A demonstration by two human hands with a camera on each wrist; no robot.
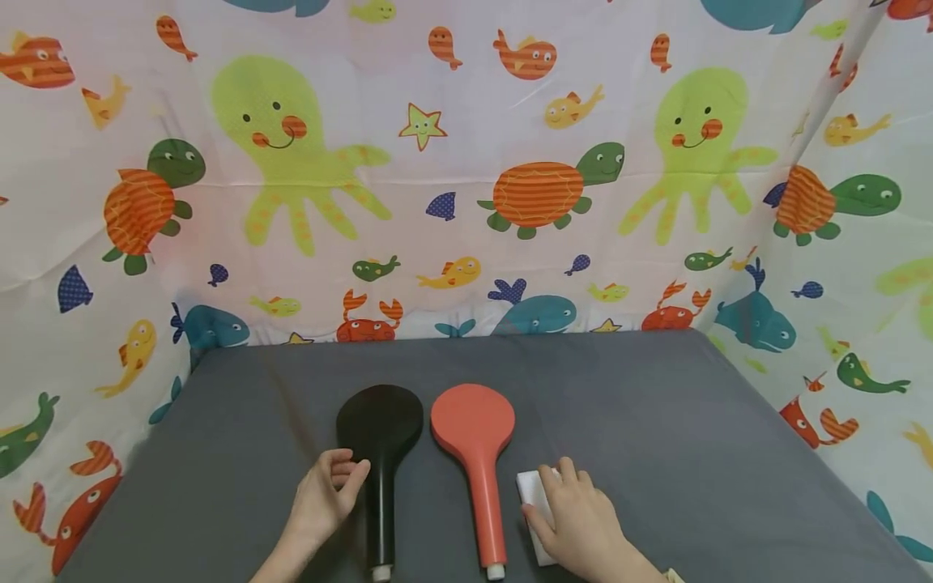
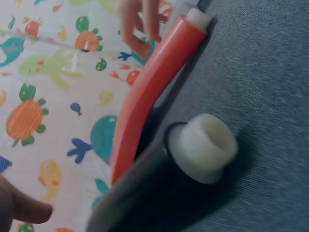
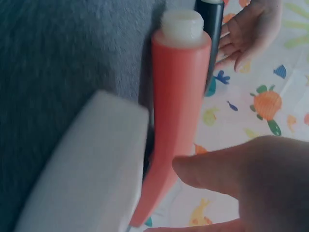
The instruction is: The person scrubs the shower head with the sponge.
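Note:
A black hand shower head (image 1: 381, 419) and a red hand shower head (image 1: 472, 419) lie side by side on the grey table, round faces away from me, white end fittings towards me. My left hand (image 1: 321, 494) is just left of the black handle, its fingers loosely bent and holding nothing. Over a white block-like box (image 1: 534, 492), right of the red handle, hovers my right hand (image 1: 583, 522), covering part of it. The right wrist view has the thumb (image 3: 207, 169) in front of the red handle, apart from the box.
The grey cloth-covered table (image 1: 627, 405) runs back to a white curtain (image 1: 466, 97) printed with sea animals, which also closes off both sides. A small pale piece (image 1: 672, 576) shows at the bottom edge beside the right forearm.

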